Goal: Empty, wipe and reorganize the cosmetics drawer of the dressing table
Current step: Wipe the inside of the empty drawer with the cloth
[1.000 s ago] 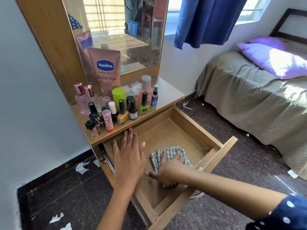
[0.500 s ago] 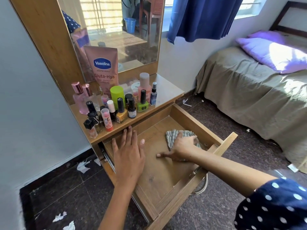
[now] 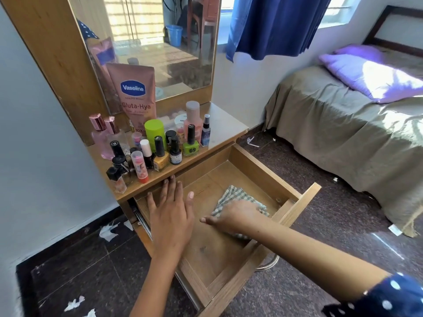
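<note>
The table (image 3: pixel 225 131) is crowded along its left and middle stretch: a tall pink Vaseline tube (image 3: pixel 135 97) is leaned against the mirror (image 3: pixel 160 42) at upper centre, two pink perfume bottles (image 3: pixel 104 133) are seen at the far left, and a lime-green jar (image 3: pixel 154 131) stands just in front of the tube. Nail polish bottles (image 3: pixel 174 149) are packed tightly along the front edge, a green one (image 3: pixel 191 143) among them, with a small blue spray bottle (image 3: pixel 205 131) at the right end of the cluster. The right part of the tabletop is left bare.

Below it, in the centre of the frame, the drawer (image 3: pixel 258 165) is pulled out wide. Only one thing is held inside: a checked cloth (image 3: pixel 235 195), lying on the wooden bottom toward the right side of the drawer.

The right hand (image 3: pixel 233 218) is pressed flat onto the cloth, fingers blurred, thumb stretched out to the left; its grip is spread over the fabric rather than pinched. The left hand (image 3: pixel 170 213) is laid palm down over the drawer's left wall, fingers spread and straight, fingertips reaching up to the table's front edge; nothing is held.

A bed (image 3: pixel 343 124) with a purple pillow (image 3: pixel 375 72) fills the right of the frame, a blue curtain (image 3: pixel 274 26) hangs at the top, and white paper scraps (image 3: pixel 107 232) are scattered on the dark floor (image 3: pixel 332 225) at lower left.
</note>
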